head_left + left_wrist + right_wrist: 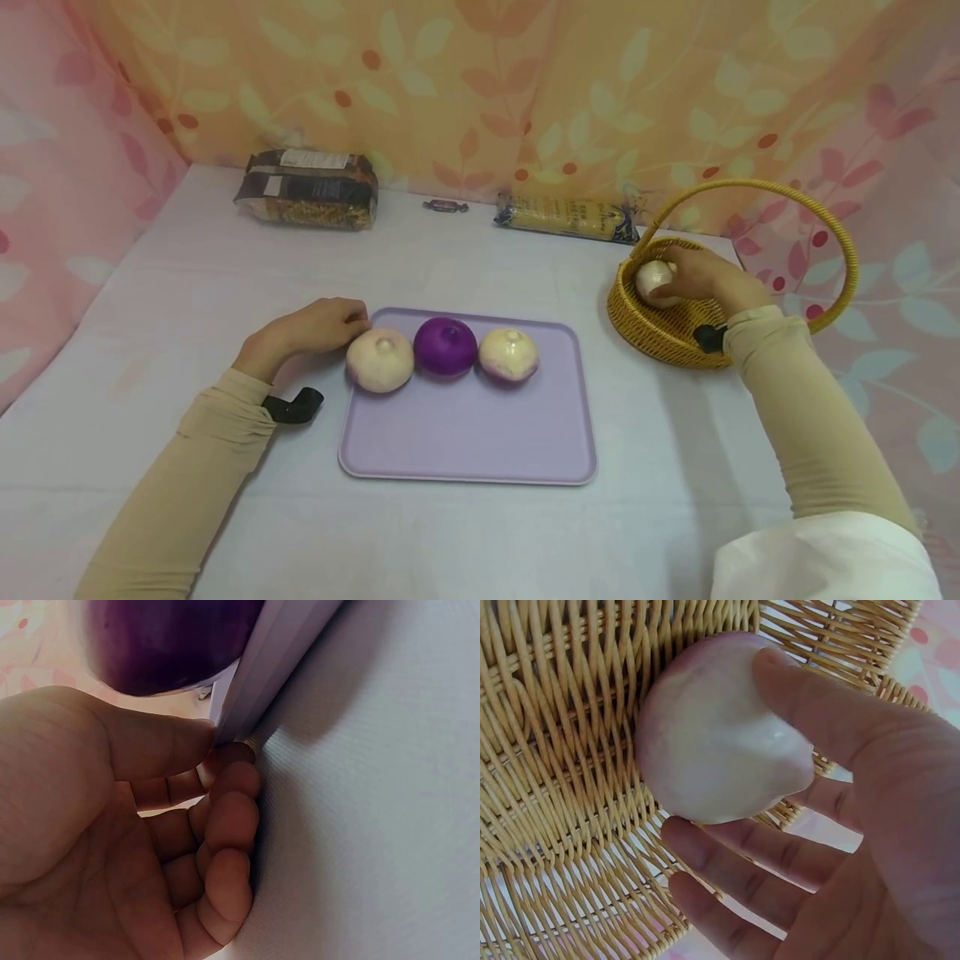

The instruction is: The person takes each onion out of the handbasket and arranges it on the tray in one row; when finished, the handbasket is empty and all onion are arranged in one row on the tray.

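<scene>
In the head view, my left hand (318, 325) is at the left rim of a lilac tray (465, 433). The left wrist view shows its thumb against the tray's edge, with the other fingers curled by the tablecloth. Along the tray's far side sit a whitish onion (381, 367), a purple onion (444, 350) and a white onion with a purple base (510, 354). My right hand (697, 275) reaches into a wicker basket (637, 329) on the right. Its thumb and fingers grip a pale, purple-tinged onion (712, 735) against the woven wall.
The basket's tall handle (840, 242) arches over my right forearm. At the back of the table lie a dark packet (307, 190), a small wrapped candy (446, 206) and a long yellow packet (566, 218). Patterned curtains (480, 92) enclose the table.
</scene>
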`<move>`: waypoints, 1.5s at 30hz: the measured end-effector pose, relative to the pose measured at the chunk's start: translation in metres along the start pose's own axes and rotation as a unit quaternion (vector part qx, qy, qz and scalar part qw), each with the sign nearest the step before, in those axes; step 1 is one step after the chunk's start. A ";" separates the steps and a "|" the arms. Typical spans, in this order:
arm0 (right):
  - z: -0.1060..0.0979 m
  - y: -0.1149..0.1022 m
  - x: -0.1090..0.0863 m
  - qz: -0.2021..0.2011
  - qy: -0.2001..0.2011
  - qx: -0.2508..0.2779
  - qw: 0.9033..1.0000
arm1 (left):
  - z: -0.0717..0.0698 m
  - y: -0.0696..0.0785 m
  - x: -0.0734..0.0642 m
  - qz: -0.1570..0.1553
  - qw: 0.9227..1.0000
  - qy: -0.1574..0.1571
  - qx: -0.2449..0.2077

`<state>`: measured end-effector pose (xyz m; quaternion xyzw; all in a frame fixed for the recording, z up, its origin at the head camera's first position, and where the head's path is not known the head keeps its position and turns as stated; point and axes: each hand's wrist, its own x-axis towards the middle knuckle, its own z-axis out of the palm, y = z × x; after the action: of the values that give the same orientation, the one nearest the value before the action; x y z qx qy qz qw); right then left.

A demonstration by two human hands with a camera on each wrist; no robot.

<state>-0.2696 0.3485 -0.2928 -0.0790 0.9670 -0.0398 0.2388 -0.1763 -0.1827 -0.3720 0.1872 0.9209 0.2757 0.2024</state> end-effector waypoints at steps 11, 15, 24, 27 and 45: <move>-0.006 0.007 -0.019 0.048 0.071 0.025 0.996 | 0.002 -0.002 0.001 0.004 1.000 -0.002 0.004; -0.015 0.001 -0.032 0.029 0.113 0.030 0.993 | 0.000 -0.002 0.000 0.004 1.000 0.001 0.007; -0.012 -0.036 -0.071 -0.037 0.203 0.034 0.978 | -0.001 -0.001 0.001 0.006 1.000 -0.003 0.006; -0.011 -0.058 -0.083 -0.077 0.216 0.015 0.973 | 0.000 -0.003 0.001 0.005 1.000 -0.001 0.008; 0.041 -0.116 -0.093 -0.210 0.145 -0.062 0.965 | 0.001 -0.004 0.000 0.001 1.000 0.003 0.005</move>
<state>-0.1536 0.2490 -0.2735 -0.2884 0.9536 -0.0401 0.0766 -0.1770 -0.1848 -0.3753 0.1882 0.9228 0.2714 0.1983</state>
